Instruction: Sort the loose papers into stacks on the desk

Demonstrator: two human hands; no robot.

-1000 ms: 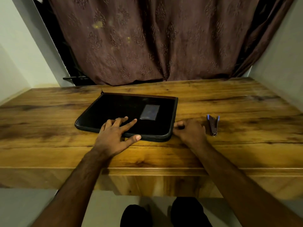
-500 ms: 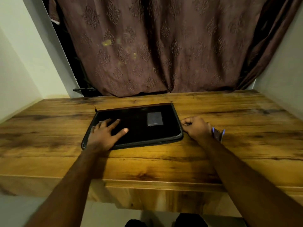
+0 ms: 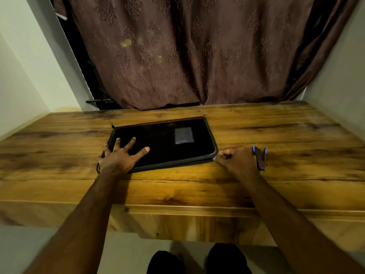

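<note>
Papers are not visible; what lies on the wooden desk [image 3: 256,123] is a black zippered folder [image 3: 158,143], flat and closed, a little left of the middle. It is rectangular with rounded corners, a zipper band runs around its edge, and a thin reddish-brown strip shows along its far side. A small grey rectangular patch [image 3: 184,135] sits on its cover toward the right. The left hand [image 3: 120,157] rests flat on the near left part of the cover with fingers spread and straight. The right hand [image 3: 236,161] has curled fingers pinching the near right corner of the folder. Just beside this hand, on its right, lies a small dark tool with blue handles [image 3: 260,157]. A brown patterned curtain [image 3: 187,52] hangs behind the desk.
</note>
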